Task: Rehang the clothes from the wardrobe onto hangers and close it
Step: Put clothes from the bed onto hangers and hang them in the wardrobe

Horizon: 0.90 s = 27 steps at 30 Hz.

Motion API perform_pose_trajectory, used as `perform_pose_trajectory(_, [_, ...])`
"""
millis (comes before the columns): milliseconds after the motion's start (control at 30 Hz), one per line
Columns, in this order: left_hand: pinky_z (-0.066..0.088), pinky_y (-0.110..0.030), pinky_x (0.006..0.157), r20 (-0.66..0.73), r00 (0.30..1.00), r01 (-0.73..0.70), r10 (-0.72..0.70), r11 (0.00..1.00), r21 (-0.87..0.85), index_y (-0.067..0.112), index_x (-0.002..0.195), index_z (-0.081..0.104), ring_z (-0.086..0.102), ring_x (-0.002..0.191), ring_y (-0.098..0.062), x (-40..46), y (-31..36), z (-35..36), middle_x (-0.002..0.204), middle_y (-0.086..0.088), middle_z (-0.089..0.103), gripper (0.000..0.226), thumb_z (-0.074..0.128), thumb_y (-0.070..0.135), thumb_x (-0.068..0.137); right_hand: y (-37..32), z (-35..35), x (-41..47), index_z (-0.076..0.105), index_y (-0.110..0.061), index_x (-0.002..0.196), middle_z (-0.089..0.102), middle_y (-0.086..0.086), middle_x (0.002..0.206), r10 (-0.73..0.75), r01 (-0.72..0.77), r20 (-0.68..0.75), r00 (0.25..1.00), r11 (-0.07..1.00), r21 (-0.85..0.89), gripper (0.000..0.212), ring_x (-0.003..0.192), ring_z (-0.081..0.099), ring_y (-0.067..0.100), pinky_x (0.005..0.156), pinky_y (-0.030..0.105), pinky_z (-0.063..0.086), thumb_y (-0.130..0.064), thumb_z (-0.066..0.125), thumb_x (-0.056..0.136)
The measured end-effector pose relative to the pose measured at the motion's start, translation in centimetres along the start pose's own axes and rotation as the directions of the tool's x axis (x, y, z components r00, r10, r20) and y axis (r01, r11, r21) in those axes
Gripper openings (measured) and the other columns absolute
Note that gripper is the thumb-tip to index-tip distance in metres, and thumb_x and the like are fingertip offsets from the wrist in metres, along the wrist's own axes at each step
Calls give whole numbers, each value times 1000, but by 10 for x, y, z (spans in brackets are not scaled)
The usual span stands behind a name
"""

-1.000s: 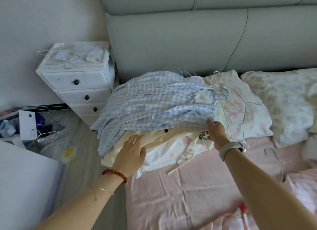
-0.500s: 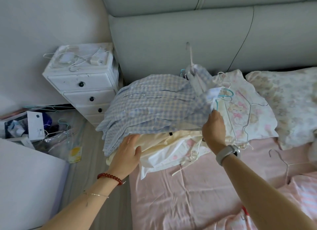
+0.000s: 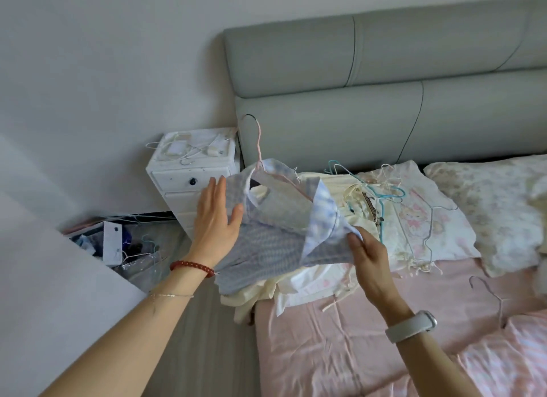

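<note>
Head view: your left hand [image 3: 217,216] lies flat with straight fingers against the left shoulder of the blue checked shirt [image 3: 266,242], thumb tucked under the cloth. Your right hand [image 3: 365,251] pinches the shirt's front edge at about four o'clock from the collar. That shirt sits on a pink hanger [image 3: 260,148], hook standing up at twelve o'clock before the grey headboard [image 3: 384,100]. It's lifted off the pile of cream clothes [image 3: 296,287] at the corner of the pink bed [image 3: 340,352]. Loose wire hangers [image 3: 384,189] lie at three o'clock of the shirt, across a printed pillow [image 3: 420,219]. White drawer unit [image 3: 189,171] stands at ten o'clock.
</note>
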<state>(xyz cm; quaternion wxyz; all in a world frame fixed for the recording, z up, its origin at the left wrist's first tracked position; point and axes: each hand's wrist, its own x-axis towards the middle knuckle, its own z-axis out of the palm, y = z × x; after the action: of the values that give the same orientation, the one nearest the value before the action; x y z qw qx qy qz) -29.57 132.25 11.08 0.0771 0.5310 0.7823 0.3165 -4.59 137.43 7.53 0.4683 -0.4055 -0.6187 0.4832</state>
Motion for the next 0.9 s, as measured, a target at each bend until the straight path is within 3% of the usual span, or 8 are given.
perform_pose_trajectory(133, [12, -46, 115, -36, 999, 9, -8, 1000, 8, 15, 145, 22, 13, 142, -23, -27, -1, -43, 153, -7, 22, 54, 36, 37, 98, -26, -9, -15, 65, -11, 78, 57, 9, 72, 121, -156, 161, 980, 961, 227, 31, 74, 50, 21, 69, 34, 37, -3, 41, 94])
perform_pose_trajectory(200, [32, -49, 103, -129, 991, 40, -48, 997, -59, 11, 128, 49, 43, 124, -31, -52, -1, -55, 130, -13, 52, 41, 36, 32, 96, -33, -10, -25, 66, -12, 77, 61, 7, 70, 152, -195, 195, 969, 955, 224, 32, 70, 54, 20, 65, 30, 41, -4, 41, 94])
perform_pose_trajectory(267, [44, -45, 81, -222, 964, 130, -145, 988, -79, 9, 97, 57, 55, 96, -34, -87, -1, -58, 98, -14, 62, 24, 37, 23, 97, -37, -8, -35, 63, -7, 77, 60, 5, 68, 148, -167, 187, 971, 982, 90, 28, 69, 53, 19, 64, 30, 40, -2, 42, 94])
perform_pose_trajectory(367, [34, -34, 59, -111, 961, 253, -252, 968, -8, 17, 78, 41, 55, 78, -33, -153, -4, -58, 77, -10, 57, 23, 33, 23, 99, -36, -5, -52, 59, -4, 75, 53, 6, 67, 126, -85, 161, 979, 968, -237, 23, 69, 45, 18, 61, 30, 33, 3, 43, 91])
perform_pose_trajectory(500, [32, -33, 62, 100, 966, 205, -238, 942, 265, 13, 91, 46, 58, 85, -31, -233, -3, -63, 91, -12, 63, 30, 24, 31, 101, -42, 8, -84, 64, 1, 97, 59, 13, 94, 181, -104, 149, 972, 903, -418, 30, 87, 51, 23, 73, 30, 38, -9, 39, 84])
perform_pose_trajectory(600, [31, -32, 64, 170, 962, 142, -216, 920, 366, 13, 100, 49, 58, 93, -32, -283, 2, -77, 99, -11, 65, 32, 23, 32, 101, -48, 23, -119, 62, 6, 82, 62, 19, 85, 88, -10, 144, 986, 882, -471, 45, 83, 53, 31, 73, 37, 41, -23, 30, 70])
perform_pose_trajectory(800, [27, -30, 64, 340, 919, 86, -198, 944, 319, 20, 79, 38, 55, 86, -30, -401, 7, -114, 95, -10, 64, 27, 27, 34, 100, -51, 52, -210, 42, -3, 61, 47, 14, 62, 18, 181, 333, 943, 812, -555, 38, 70, 43, 29, 62, 35, 32, -31, 25, 79])
perform_pose_trajectory(900, [22, -29, 58, 324, 908, 215, -266, 959, 184, 22, 63, 26, 43, 65, -21, -472, 1, -138, 64, 0, 51, 38, 33, 32, 99, -53, 57, -274, 38, -10, 55, 41, 5, 53, -111, 407, 499, 859, 741, -535, 45, 60, 40, 25, 60, 30, 27, -41, 22, 82])
